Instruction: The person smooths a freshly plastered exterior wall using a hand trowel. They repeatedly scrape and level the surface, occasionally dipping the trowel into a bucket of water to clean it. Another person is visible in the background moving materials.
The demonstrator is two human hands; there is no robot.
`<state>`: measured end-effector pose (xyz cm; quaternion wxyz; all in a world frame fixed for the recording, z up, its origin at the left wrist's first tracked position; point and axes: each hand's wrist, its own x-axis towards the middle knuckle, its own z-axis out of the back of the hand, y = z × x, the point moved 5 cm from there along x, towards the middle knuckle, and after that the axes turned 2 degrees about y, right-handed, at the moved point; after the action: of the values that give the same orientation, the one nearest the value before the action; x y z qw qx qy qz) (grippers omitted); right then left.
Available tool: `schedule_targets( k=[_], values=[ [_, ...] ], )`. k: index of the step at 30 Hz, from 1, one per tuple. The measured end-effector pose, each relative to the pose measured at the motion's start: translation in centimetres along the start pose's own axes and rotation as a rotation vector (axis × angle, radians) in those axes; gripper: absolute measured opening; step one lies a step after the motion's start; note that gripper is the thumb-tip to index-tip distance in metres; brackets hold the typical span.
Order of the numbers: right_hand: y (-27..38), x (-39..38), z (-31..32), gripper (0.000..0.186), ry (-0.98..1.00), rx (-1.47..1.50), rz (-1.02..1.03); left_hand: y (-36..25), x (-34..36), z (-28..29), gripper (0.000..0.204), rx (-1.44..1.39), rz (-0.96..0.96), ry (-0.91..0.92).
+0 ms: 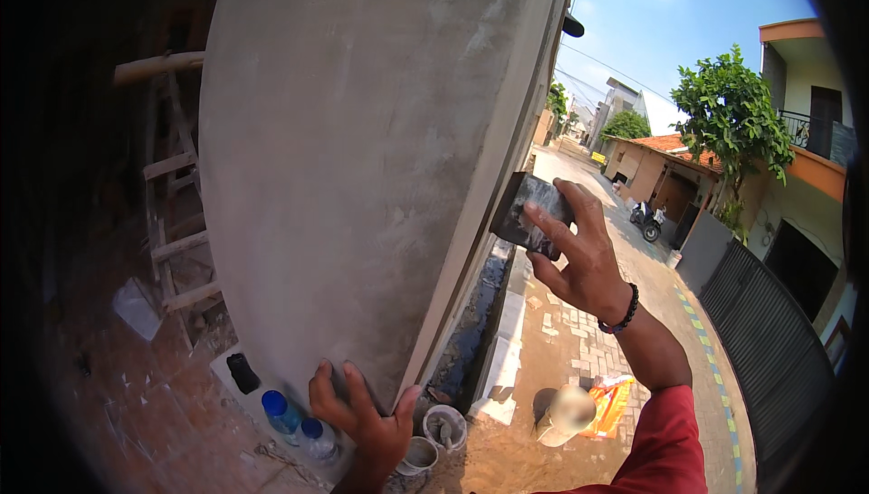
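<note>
A grey plastered wall [344, 177] fills the middle and ends on the right in a pale vertical edge strip [471, 250]. My right hand [588, 259] grips a dark, flat, squarish block [534, 209] smeared with whitish dust, its fingers spread over one face. The block is at the outer side of the edge strip; whether it touches cannot be made out. Low down, my left hand [367, 422] lies against the wall beside the corner, fingers apart, with nothing visibly held.
Two blue-capped bottles [282, 414] and a black object [243, 373] stand on a ledge by my left hand. Two small buckets [444, 428] sit below the corner. A wooden ladder [176, 213] leans at left. A ditch [480, 313], a bucket [567, 414] and a paved lane [625, 223] lie right.
</note>
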<state>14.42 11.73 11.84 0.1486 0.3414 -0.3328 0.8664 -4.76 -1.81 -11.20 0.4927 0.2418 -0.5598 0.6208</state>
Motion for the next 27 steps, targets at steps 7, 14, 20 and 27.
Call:
schedule_targets(
  k=[7,14,20,27],
  values=[
    [-7.6,4.0,-1.3,0.069,-0.489,0.612,-0.168,-0.1,0.1,-0.3,0.09,-0.005,-0.01,-0.005],
    [-6.0,5.1,-5.1,0.064,-0.557,0.391,-0.289,-0.1,0.0,-0.2,0.091,-0.061,0.002,-0.016],
    [-6.0,-5.5,-11.3,0.064,-0.378,0.909,-0.656,-0.4,0.0,-0.7,0.093,-0.05,-0.012,0.006],
    [-8.8,7.1,-1.3,0.071,-0.653,0.837,-0.389,0.2,-0.3,-0.2,0.093,-0.063,0.006,-0.019]
  ],
)
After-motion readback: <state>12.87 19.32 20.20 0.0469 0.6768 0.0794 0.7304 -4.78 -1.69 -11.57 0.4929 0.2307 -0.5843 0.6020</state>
